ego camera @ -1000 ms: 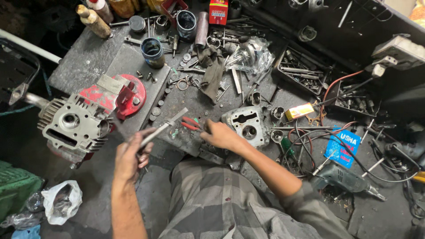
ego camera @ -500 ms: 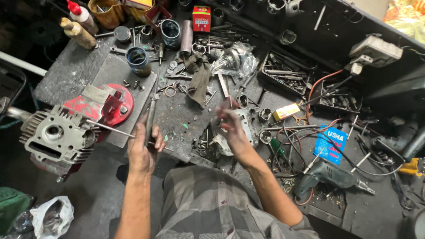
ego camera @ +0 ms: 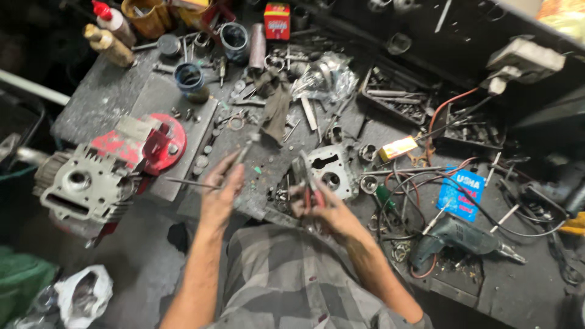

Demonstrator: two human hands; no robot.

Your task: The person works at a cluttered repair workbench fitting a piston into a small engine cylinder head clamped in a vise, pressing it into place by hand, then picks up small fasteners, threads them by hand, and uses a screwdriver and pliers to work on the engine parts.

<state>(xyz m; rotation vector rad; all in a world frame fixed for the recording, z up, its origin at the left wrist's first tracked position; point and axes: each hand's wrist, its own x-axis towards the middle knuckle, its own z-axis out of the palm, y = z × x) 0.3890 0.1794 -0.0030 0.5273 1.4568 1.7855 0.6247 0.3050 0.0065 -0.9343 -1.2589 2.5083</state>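
Red-handled pliers (ego camera: 312, 194): held upright over the front edge of the table, just in front of the grey engine cover; the jaw end points up and away from the person.
Right hand (ego camera: 323, 207): its grip is closed around the pliers' handles, fingers wrapped, red showing between them.
Thin metal tool (ego camera: 242, 152): a slim, blurred grey piece that slants up out of the left hand toward the middle of the table; its kind cannot be told.
Left hand (ego camera: 222, 192): its grip is closed on the lower end of the thin metal tool, thumb side up, near the right hand but apart from it.
Grey engine cover (ego camera: 332, 169): lies flat on the table just behind the right hand, with round openings in it.
Table (ego camera: 103, 100): dark, grimy, strewn with washers, bolts and small parts.
Cylinder head (ego camera: 82, 186): grey, finned, at the left edge of the table, with a thin rod sticking out toward the left hand.
Red disc (ego camera: 159, 146): just behind the cylinder head, touching it.
Electric drill (ego camera: 457, 236): dark green, lying to the right of the person's right arm among black and red cables.
Blue packet (ego camera: 460, 195): just behind the drill.
Plastic bag (ego camera: 82, 295): white, crumpled, on the floor at lower left.
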